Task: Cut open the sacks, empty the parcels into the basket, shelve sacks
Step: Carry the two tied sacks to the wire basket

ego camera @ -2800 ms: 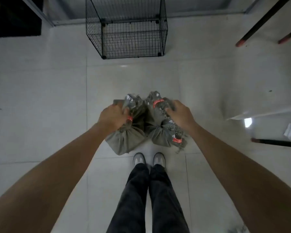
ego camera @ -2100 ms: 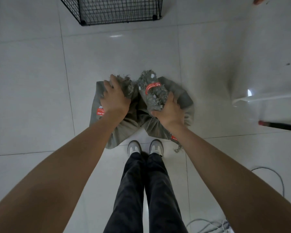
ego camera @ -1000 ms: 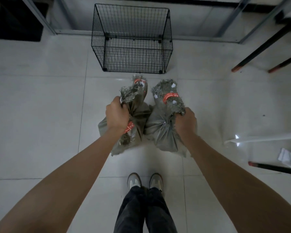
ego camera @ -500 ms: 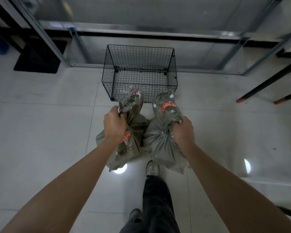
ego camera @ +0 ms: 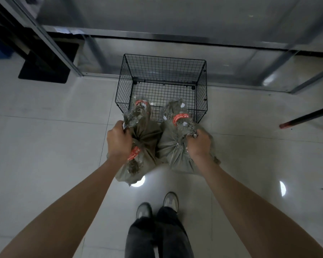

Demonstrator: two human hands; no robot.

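**Two Sacks Held Next to the Basket**

The pale tiled floor point(ego camera: 45, 146) fills most of the view and shines with round spots of light. At the back stands a big metal frame point(ego camera: 175, 37) with see-through panels.

A black wire basket point(ego camera: 125, 86) sits on the floor just in front of that frame. Its top is open, and no parcels can be seen inside it.

Two gray-green sacks sit side by side, touching each other, on the near side of the basket. Their frayed tops reach up in front of the basket's near wall. The left sack point(ego camera: 147, 138) and the right sack point(ego camera: 169, 146) are both tied shut at the neck. It is hard to tell if they rest on the floor or hang a little above it.

The left hand point(ego camera: 117, 142) grips the neck of the left sack, with its fingers point(ego camera: 123, 127) curled tight around it. The right hand point(ego camera: 199, 144) grips the neck of the right sack the same way.

The person's two gray shoes point(ego camera: 144, 210) stand on the floor, nearer than the sacks.

A red band point(ego camera: 180, 117) wraps around the top of the right sack. The left sack has red bands too.
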